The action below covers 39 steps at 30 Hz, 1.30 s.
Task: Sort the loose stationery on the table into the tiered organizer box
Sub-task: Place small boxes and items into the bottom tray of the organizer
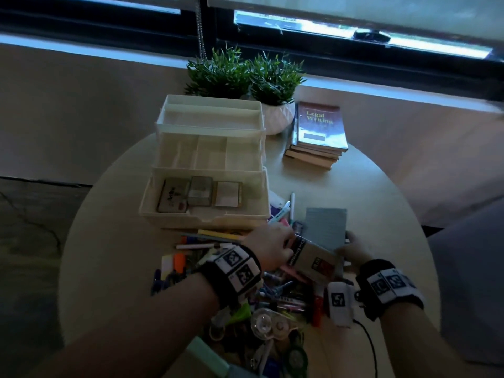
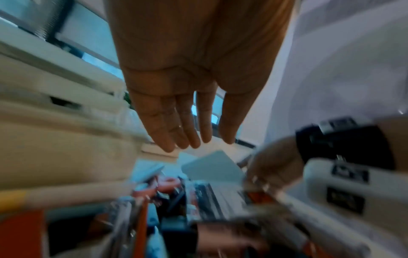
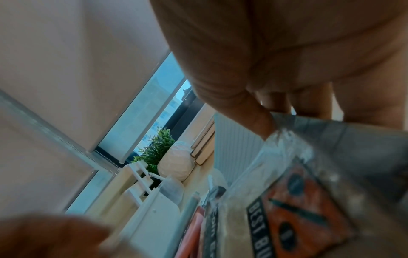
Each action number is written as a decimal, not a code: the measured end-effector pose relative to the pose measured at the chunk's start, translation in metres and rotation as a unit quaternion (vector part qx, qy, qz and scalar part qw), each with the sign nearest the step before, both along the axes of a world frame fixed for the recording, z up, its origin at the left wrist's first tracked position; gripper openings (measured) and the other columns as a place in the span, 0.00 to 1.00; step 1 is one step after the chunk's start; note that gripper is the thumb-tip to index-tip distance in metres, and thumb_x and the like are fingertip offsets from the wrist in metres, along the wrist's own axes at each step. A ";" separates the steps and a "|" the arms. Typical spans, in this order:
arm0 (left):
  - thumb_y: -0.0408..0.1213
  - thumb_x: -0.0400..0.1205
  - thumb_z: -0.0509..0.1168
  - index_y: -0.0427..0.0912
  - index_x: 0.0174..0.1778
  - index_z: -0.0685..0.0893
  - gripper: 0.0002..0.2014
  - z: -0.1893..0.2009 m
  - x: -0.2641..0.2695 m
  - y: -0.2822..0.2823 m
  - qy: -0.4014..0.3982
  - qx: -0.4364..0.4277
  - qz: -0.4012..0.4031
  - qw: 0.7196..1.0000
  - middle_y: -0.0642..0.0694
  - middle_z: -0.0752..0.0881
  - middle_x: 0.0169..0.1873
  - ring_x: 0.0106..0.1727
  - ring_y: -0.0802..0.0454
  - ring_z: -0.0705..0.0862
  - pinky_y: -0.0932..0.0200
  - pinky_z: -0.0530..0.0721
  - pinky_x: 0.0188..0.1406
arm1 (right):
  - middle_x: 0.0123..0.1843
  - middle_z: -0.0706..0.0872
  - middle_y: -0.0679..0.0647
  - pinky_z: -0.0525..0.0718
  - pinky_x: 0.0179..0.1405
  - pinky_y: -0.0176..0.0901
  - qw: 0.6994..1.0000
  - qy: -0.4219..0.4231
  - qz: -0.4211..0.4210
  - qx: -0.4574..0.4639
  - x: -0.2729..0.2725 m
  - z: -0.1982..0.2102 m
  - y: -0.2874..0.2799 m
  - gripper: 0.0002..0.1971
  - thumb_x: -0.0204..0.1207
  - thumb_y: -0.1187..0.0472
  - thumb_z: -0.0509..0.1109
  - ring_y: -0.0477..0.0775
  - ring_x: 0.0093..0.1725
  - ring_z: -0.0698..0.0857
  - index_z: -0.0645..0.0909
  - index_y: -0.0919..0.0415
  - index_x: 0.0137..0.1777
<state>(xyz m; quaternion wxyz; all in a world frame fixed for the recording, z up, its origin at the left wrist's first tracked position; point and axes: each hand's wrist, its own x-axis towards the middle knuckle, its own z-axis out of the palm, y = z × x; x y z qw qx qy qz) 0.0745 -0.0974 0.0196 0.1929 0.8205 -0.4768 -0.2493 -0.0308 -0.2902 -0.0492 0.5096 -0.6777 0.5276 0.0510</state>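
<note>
The right hand (image 1: pixel 354 251) has its thumb (image 3: pixel 260 122) pressed on the near edge of a flat brown packet of envelopes wrapped in clear shiny plastic (image 1: pixel 313 259), with the other fingers tucked behind it. So that hand is pinching the packet. The left hand (image 1: pixel 272 245) is at the packet's other end. From the wrist view its fingers (image 2: pixel 167 129) look straight and loose, not curled round anything, so I think it only touches or steadies that end.

The packet is tilted up off the heap of loose pens, clips and markers (image 1: pixel 245 290) on the round pale table (image 1: pixel 381 203), just in front of a grey-blue notepad (image 1: pixel 326 227).

I think the packet is light and a bit bendy. The plastic skin looks slippery and crinkly, so a pinch on one corner could slide. Holding both short ends, or one hand flat under it, seems safer.

The cream plastic tiered organizer box (image 1: pixel 207 216) stands open just to the left and further back. Its bottom tray already holds three flat packs (image 1: pixel 199 193), with some free room on the right.
</note>
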 end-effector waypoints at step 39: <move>0.31 0.82 0.61 0.33 0.54 0.78 0.07 0.010 0.134 0.180 -0.020 -0.182 0.414 0.892 0.36 0.85 0.49 0.48 0.39 0.83 0.56 0.75 0.41 | 0.57 0.86 0.58 0.85 0.54 0.47 0.774 -0.035 0.503 -0.383 0.171 0.088 0.128 0.18 0.78 0.71 0.58 0.59 0.55 0.86 0.80 0.55 0.61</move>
